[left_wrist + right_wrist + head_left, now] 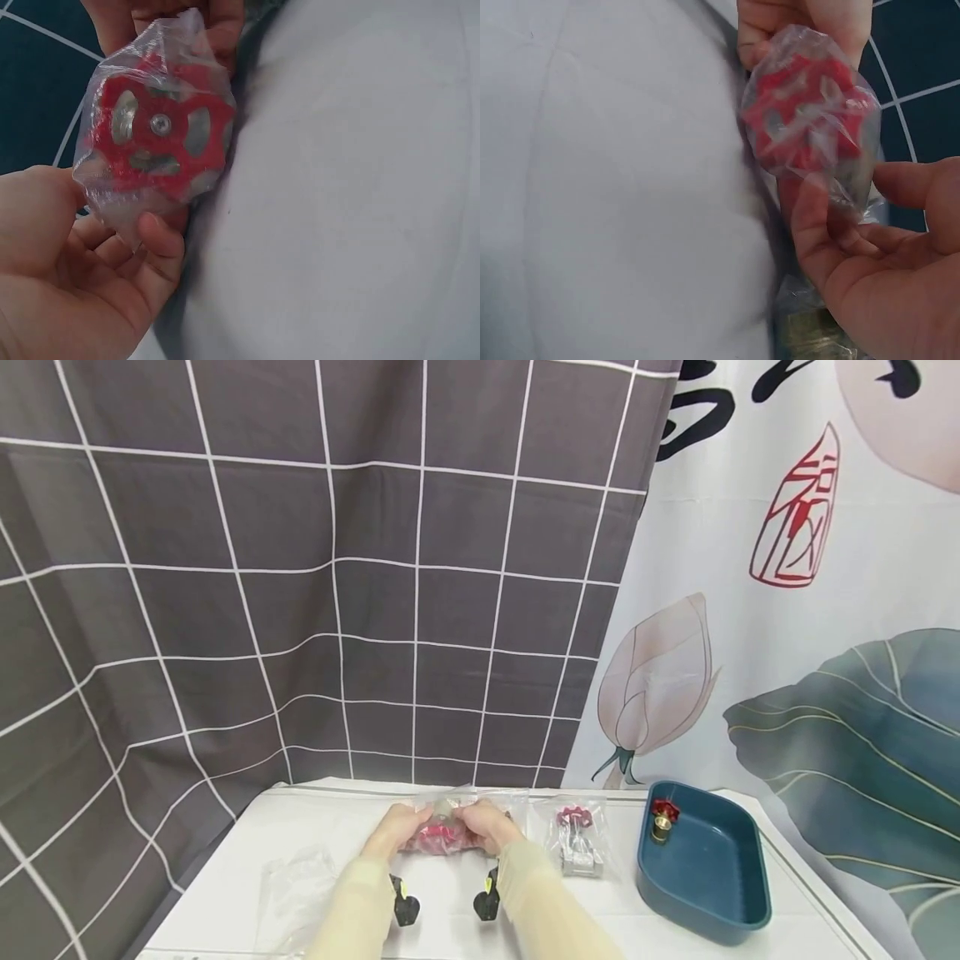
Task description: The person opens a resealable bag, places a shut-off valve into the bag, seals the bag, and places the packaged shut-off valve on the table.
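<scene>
Both hands hold a valve with a red handwheel (169, 101) inside a clear plastic bag (810, 45), over the far middle part of the white table. My left hand (395, 831) pinches the bag at one side, its thumb and fingers curled at the plastic in the left wrist view. On the other side my right hand (491, 827) grips it, with fingers (810, 217) bent under the bag's edge. The wheel's screw and spoke openings face the left wrist camera. The valve's body is mostly hidden behind the wheel and fingers.
Right of the hands lies another bagged valve (577, 852) with a red wheel. A blue bin (708, 910) at the right holds an unbagged brass valve (662, 822). Crumpled clear plastic (292, 893) lies at the left on the white table (450, 927). A grey grid curtain (375, 610) hangs behind.
</scene>
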Tool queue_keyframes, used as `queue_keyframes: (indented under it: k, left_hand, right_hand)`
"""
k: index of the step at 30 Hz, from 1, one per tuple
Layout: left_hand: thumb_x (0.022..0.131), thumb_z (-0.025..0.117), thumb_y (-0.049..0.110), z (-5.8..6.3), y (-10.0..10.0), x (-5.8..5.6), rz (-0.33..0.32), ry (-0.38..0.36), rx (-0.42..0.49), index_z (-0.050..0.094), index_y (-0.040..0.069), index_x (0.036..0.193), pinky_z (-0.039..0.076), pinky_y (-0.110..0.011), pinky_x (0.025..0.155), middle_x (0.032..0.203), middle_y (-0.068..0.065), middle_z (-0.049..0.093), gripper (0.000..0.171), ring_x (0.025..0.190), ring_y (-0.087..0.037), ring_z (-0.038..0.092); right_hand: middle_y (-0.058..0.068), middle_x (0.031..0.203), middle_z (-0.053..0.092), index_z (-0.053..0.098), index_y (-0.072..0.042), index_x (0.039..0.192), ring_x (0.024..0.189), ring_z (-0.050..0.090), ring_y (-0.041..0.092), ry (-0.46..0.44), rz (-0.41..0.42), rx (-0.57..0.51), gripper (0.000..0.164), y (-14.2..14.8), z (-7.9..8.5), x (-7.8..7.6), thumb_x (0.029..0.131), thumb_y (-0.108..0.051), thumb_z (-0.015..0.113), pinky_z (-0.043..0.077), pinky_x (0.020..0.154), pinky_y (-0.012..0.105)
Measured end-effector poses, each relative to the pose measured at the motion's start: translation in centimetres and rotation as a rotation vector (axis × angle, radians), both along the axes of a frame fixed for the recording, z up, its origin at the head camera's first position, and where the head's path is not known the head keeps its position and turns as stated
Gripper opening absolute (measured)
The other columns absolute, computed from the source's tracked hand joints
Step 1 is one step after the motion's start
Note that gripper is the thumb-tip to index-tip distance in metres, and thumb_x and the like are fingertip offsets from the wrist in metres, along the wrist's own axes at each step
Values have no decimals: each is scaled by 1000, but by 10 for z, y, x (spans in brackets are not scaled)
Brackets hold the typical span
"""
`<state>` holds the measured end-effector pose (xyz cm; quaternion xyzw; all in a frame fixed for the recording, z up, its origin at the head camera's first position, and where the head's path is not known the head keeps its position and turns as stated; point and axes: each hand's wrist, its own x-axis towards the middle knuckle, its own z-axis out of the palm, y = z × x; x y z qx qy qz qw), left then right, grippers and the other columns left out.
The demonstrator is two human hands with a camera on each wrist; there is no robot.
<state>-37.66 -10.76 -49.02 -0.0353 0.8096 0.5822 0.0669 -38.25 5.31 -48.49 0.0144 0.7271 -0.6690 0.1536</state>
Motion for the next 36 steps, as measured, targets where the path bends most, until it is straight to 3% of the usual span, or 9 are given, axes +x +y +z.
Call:
queue_keyframes:
  k: [5,8,15,17,20,23,27,31,36]
  left_hand:
    - [86,56,30,2,-5,4,7,26,-18,48,6,70,50,-29,49,53,3,37,30,43,-11,45]
    - [87,53,30,8,-7,7,-5,68,-93,48,6,62,50,-31,48,48,3,38,35,41,-11,45]
    - [88,44,43,30,-17,20,-2,174,-653,59,6,75,38,-30,45,53,-2,50,42,48,-18,49]
    - [88,44,45,39,-24,23,-17,203,-745,61,6,80,38,-33,47,59,-3,52,43,52,-18,49]
    - [88,45,43,52,-39,27,-51,237,-808,62,5,87,40,-34,51,66,-3,54,42,58,-18,49]
    - [88,47,40,65,-55,35,-53,242,-865,61,4,88,41,-37,54,66,-3,54,39,59,-19,49]
    - [86,50,38,72,-72,50,-43,237,-991,60,1,92,43,-45,61,73,-10,56,39,66,-26,52]
    - [85,51,37,72,-90,66,-37,225,-1048,56,-4,104,42,-54,66,94,-22,56,46,81,-38,54]
    - [84,51,37,70,-114,81,-3,133,-1053,52,-9,106,43,-54,61,89,-26,51,51,75,-38,52]
  right_hand:
    - [6,61,52,54,10,88,50,53,14,2,5,-10,15,-2,-2,2,80,-3,53,52,55,32]
    - [9,66,52,51,9,91,52,54,16,13,5,22,15,-2,0,3,82,-4,52,52,55,31]
    - [14,73,53,50,9,88,55,55,17,91,58,152,14,1,9,9,83,-4,52,52,56,31]
    - [14,74,54,52,9,87,56,56,20,123,81,205,13,3,11,11,84,-4,53,52,56,32]
    - [14,75,55,55,8,89,58,59,24,180,108,305,16,6,16,15,84,-7,53,51,56,34]
    - [11,73,56,53,9,102,58,60,25,259,127,483,27,8,22,19,84,-12,54,50,55,34]
    - [8,65,56,49,7,111,53,59,24,379,132,664,35,10,32,23,84,-15,54,47,50,32]
    - [7,71,57,51,4,109,55,56,22,477,133,720,30,8,42,28,84,-13,53,45,53,32]
    - [1,73,55,54,1,107,61,50,13,601,145,772,29,3,50,36,80,-10,55,45,60,33]
